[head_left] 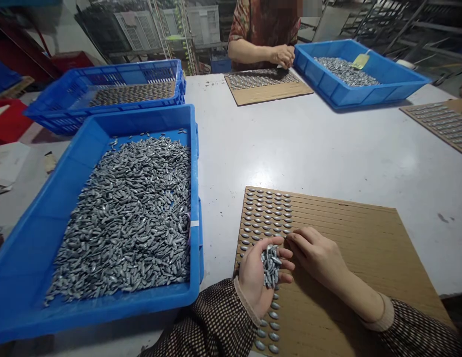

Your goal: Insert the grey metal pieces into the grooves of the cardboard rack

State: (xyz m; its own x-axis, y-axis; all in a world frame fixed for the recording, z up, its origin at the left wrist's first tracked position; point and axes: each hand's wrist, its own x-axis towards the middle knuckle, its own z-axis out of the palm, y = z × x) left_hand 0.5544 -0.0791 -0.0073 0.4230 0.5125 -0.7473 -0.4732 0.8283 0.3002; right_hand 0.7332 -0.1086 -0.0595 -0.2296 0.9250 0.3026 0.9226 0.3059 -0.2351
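My left hand [258, 277] is cupped palm-up over the near left part of a grooved brown board [350, 248], holding a small heap of grey oval metal pieces [271, 264]. My right hand [316, 253] rests on the board just right of it, fingers curled and pinched at the end of a row of pieces; what it grips is too small to see. Rows of the same pieces [266, 213] fill the board's left end. A blue tray [40, 233] full of loose pieces [130, 218] stands to my left.
A second blue crate [78, 79] holding a filled board sits behind the tray. Across the white table [308, 144] another person's hands [283, 54] work at a board [268, 87] beside a blue tray [394, 84]. A further board [442, 124] lies at the right edge.
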